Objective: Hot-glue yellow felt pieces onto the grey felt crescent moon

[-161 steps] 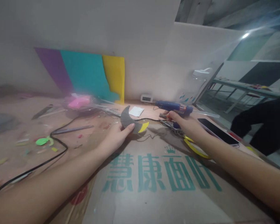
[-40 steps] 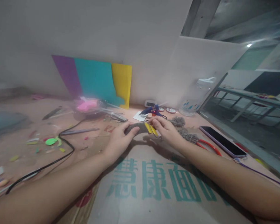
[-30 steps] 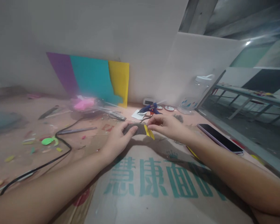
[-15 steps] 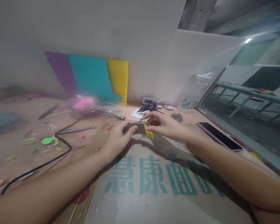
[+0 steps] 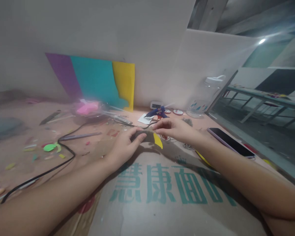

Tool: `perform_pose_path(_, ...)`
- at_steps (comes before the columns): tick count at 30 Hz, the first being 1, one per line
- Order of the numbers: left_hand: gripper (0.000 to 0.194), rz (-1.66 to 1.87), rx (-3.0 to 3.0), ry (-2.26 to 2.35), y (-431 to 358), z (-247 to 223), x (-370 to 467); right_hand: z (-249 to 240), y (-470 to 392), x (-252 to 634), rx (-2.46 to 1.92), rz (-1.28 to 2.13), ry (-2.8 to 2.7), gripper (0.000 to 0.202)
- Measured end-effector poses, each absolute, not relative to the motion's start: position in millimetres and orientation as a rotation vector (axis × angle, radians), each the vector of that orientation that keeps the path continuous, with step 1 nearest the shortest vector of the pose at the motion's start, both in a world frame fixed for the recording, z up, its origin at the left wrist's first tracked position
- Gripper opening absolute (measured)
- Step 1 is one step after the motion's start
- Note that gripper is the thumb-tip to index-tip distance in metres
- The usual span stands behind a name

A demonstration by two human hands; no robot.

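Note:
My left hand (image 5: 127, 142) is closed around a dark grey curved piece (image 5: 149, 137), thumb in front and fingers behind. A bright yellow strip (image 5: 158, 141) sits at the right end of this piece and curves downward. My right hand (image 5: 170, 127) has its thumb and fingertips pinched at the strip's upper end. Both hands are just above a whitish sheet (image 5: 142, 216) printed with green characters. Behind the right hand lies a blue glue gun (image 5: 157, 112) by a white paper (image 5: 144, 119).
Left, a black cable (image 5: 43, 171) crosses a table scattered with clay scraps, a purple pen-like tool (image 5: 81, 136) and a green blob (image 5: 49, 147). A phone (image 5: 231, 142) lies right, a clear bottle (image 5: 199, 101) stands behind. Coloured sheets (image 5: 95, 82) lean on the back wall.
My right fingers have shifted slightly up the yellow strip, and more of it now shows, pointing down to the right. My left hand keeps its grip on the grey piece.

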State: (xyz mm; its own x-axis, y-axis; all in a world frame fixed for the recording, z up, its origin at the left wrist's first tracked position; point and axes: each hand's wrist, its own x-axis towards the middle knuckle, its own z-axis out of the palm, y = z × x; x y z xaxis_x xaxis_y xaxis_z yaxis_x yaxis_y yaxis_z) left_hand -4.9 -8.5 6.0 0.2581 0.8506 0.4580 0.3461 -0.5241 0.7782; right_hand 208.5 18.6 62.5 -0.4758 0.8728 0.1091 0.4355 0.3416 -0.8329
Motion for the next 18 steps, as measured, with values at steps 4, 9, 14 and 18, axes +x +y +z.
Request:
perform_pose_path(4, 0.025, 1.209, 2.006, 1.101, -9, 6, -4, 68, 8, 203, -1.235, 0.724, -2.132, 0.014)
perform_pose_path(9, 0.023, 1.186, 2.032, 1.059, -9, 6, -3, 65, 3, 199, -1.151, 0.541, -2.184, 0.015)
perform_pose_path(14, 0.024, 1.190, 2.016, 1.046, -7, 4, -4, 62, 4, 199, -1.139, 0.549, -2.137, 0.015)
perform_pose_path(18, 0.018, 1.224, 1.972, 1.026, -7, 4, -4, 60, 6, 198, -1.155, 0.845, -2.071, 0.016)
